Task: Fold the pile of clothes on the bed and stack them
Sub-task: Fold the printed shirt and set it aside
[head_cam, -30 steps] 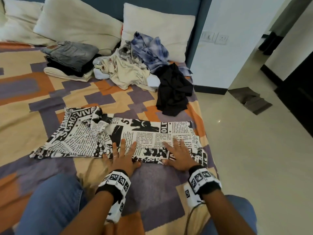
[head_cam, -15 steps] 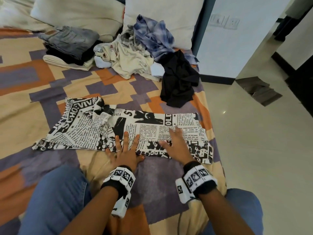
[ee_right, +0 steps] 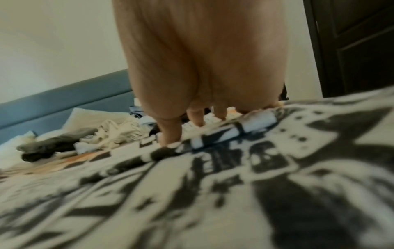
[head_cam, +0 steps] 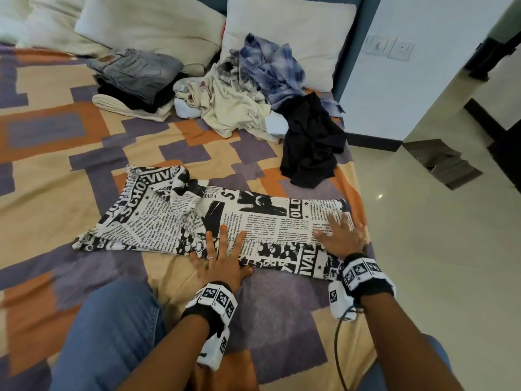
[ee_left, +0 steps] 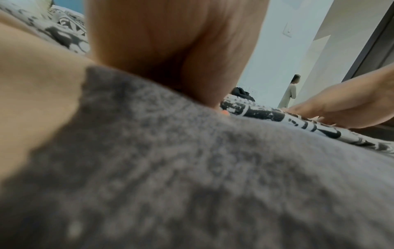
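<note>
A black-and-white newspaper-print garment (head_cam: 253,221) lies spread across the bed, its left part still rumpled. My left hand (head_cam: 222,255) lies flat with straight fingers on its near edge at the middle. My right hand (head_cam: 341,232) presses flat on its right end, close to the bed's edge. In the right wrist view the print cloth (ee_right: 213,185) fills the foreground under my fingers (ee_right: 170,133). A loose pile of unfolded clothes (head_cam: 239,100) with a blue checked shirt (head_cam: 270,66) and a black garment (head_cam: 310,139) lies behind. A folded stack (head_cam: 135,80) topped by grey jeans sits at the far left.
White pillows (head_cam: 282,32) lean on the blue headboard behind the clothes. The patterned bedspread (head_cam: 70,153) is bare left of the garment. The bed's right edge drops to a glossy tile floor (head_cam: 423,249) with a grey mat (head_cam: 445,165). My knees in blue jeans (head_cam: 107,334) are at the near edge.
My right hand has slid rightward along the garment to its right end, smoothing it. The left hand has stayed at the near edge. The camera has shifted slightly.
</note>
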{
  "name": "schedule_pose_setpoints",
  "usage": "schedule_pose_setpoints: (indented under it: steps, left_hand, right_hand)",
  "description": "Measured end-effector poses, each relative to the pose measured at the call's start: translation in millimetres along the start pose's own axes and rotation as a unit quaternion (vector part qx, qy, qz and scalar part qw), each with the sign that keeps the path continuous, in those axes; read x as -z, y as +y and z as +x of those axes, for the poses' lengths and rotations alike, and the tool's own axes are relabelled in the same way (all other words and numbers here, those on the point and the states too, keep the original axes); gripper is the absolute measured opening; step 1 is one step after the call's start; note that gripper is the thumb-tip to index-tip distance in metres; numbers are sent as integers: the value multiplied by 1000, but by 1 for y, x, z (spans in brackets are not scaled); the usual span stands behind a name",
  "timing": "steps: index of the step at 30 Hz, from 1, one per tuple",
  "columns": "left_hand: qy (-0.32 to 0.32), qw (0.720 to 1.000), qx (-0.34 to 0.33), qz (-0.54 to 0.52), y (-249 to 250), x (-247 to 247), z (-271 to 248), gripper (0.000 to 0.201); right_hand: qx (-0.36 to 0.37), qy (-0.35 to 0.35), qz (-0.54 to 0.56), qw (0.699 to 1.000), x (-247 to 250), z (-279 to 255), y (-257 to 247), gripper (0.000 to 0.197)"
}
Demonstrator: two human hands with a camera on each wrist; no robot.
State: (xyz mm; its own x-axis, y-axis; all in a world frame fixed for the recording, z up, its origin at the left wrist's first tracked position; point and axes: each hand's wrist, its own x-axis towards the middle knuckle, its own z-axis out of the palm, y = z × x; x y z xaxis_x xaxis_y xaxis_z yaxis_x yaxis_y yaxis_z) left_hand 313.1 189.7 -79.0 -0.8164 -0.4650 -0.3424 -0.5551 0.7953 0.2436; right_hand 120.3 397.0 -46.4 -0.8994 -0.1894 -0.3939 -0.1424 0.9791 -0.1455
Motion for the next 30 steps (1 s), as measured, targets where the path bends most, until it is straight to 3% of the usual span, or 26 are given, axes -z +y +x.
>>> schedule_pose_setpoints:
  steps: [3, 5, 7, 9, 12, 13, 15, 16, 17, 18, 20, 21, 23, 25, 28, 30]
  left_hand:
    - [-21, 1000, -6, -17, 1, 9, 0, 90]
    - [-60, 996, -13, -61, -2, 24, 0, 89]
    - [-108, 982, -34, -153, -7, 44, 2, 82]
    - [-104, 924, -48, -364, -18, 70, 3, 59]
    - [-5, 809, 39, -587, -51, 110, 8, 14]
    - [8, 773, 67, -631, -67, 125, 14, 14]
    - [17, 669, 101, -736, -106, 151, 34, 36]
    - [38, 647, 109, -754, -125, 158, 46, 36]
    - [88, 686, 116, -713, -144, 164, 59, 23]
    - [134, 769, 115, -615, -163, 167, 73, 9]
    - [163, 901, 89, -391, -195, 165, 99, 33]
    - [162, 937, 63, -304, -204, 166, 108, 43]
    - [138, 974, -9, -181, -217, 170, 125, 64]
    - [91, 985, -54, -137, -225, 173, 140, 78]
    - [79, 984, -73, -139, -225, 174, 153, 81]
    - [102, 977, -60, -175, -228, 175, 154, 65]
  right_hand:
    - [-25, 38, 10, 999, 1, -22, -31, 68]
    - [60, 45, 21, 997, -6, -32, -62, 61]
    - [197, 35, 57, 978, -14, -41, -99, 58]
    - [301, 18, 113, 947, -17, -52, -142, 54]
    - [307, -4, 250, 918, -13, -62, -202, 46]
    - [279, -23, 307, 909, -12, -60, -220, 44]
    - [224, -53, 390, 892, -11, -54, -247, 45]
    - [209, -58, 399, 891, -10, -51, -257, 46]
    - [201, -58, 400, 892, -10, -49, -266, 47]
    - [187, -57, 401, 895, -13, -44, -276, 47]
    - [142, -55, 415, 897, -19, -35, -291, 38]
    - [111, -59, 441, 889, -24, -30, -296, 38]
    - [60, -83, 493, 864, -36, -15, -303, 60]
    - [57, -91, 528, 842, -50, 1, -305, 82]
    - [101, -99, 597, 790, -26, -38, -300, 64]
    - [195, -156, 596, 763, -21, -57, -284, 55]
